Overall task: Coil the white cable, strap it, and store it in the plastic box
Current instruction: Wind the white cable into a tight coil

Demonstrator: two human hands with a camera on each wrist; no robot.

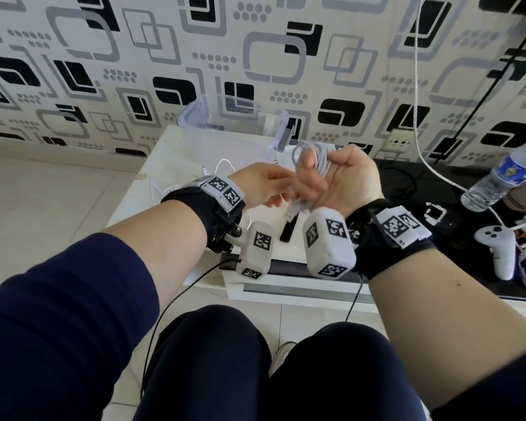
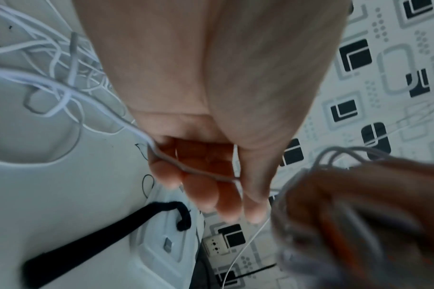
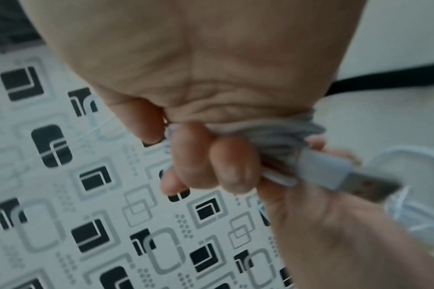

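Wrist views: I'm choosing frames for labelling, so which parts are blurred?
Left wrist: the right hand and its cable coil smear, while the left hand and black strap stay fairly sharp. Right wrist: the USB plug and left hand are blurred; the wallpaper looks soft.

Smooth white cable [image 1: 322, 161]; clear plastic box [image 1: 225, 117]; matt black strap [image 2: 92, 240].
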